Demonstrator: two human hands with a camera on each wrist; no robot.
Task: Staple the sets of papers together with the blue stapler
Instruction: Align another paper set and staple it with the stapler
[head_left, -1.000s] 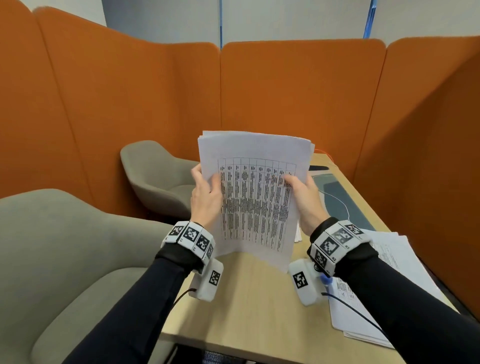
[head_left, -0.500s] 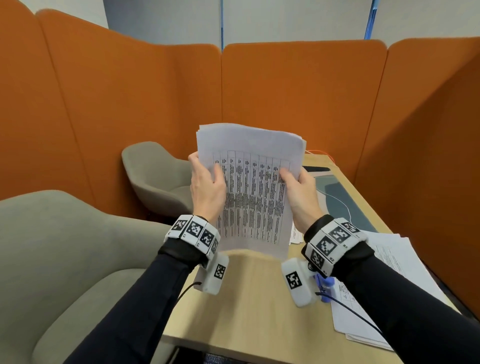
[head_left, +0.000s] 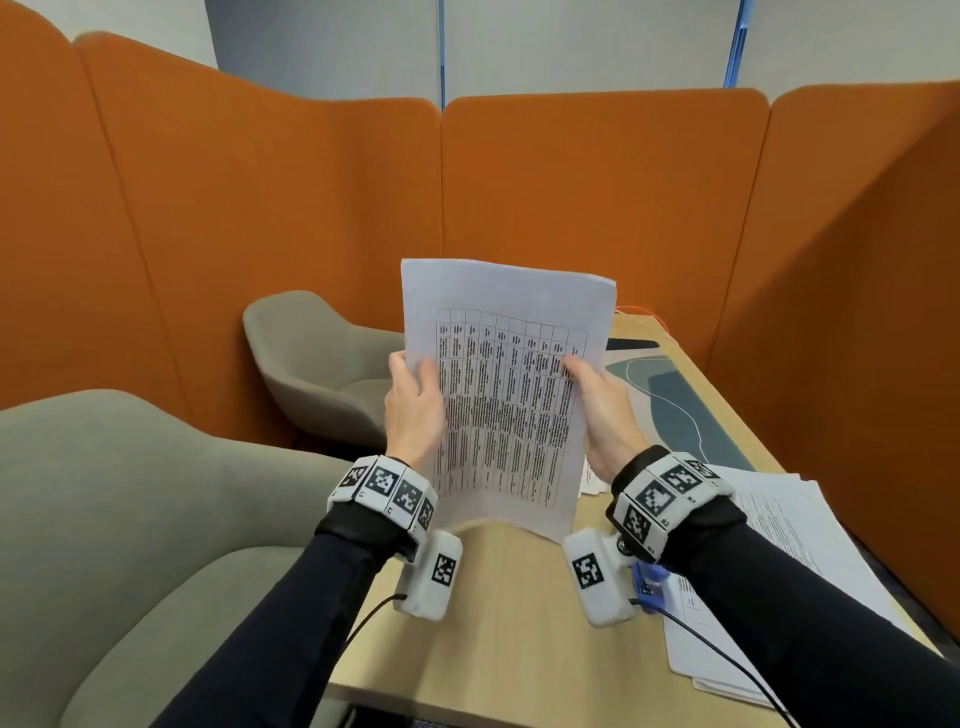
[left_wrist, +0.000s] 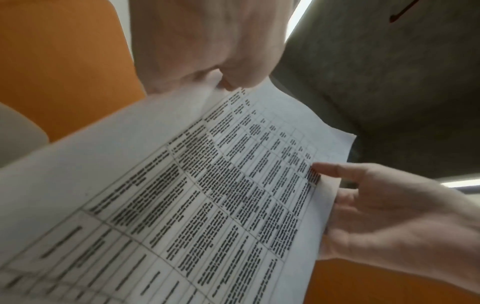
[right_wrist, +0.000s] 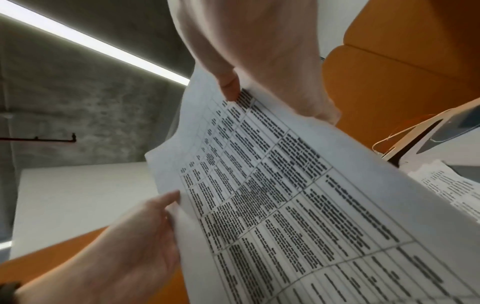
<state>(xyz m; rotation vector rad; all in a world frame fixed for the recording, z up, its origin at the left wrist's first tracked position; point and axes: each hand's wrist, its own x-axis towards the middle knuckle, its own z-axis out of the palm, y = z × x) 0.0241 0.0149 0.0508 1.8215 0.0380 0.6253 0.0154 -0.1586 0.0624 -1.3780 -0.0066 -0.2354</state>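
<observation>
I hold a set of printed papers (head_left: 506, 395) upright above the wooden table (head_left: 509, 639), its table of text facing me. My left hand (head_left: 415, 400) grips the left edge with the thumb on the front. My right hand (head_left: 597, 400) grips the right edge the same way. In the left wrist view the papers (left_wrist: 207, 185) run under my left hand (left_wrist: 207, 61), with the right hand (left_wrist: 376, 209) at the far edge. In the right wrist view my right hand (right_wrist: 259, 67) pinches the papers (right_wrist: 298, 195). The blue stapler (head_left: 649, 584) peeks out below my right wrist.
Another pile of papers (head_left: 789, 561) lies on the table to the right. A grey-blue mat (head_left: 680, 410) covers the far part of the table. Two grey armchairs (head_left: 322, 364) stand to the left. Orange partition walls (head_left: 571, 197) enclose the table.
The sheets, fanned at the top before, now sit squared together. Both hands have kept their grip on the side edges, and the set has stayed upright over the table.
</observation>
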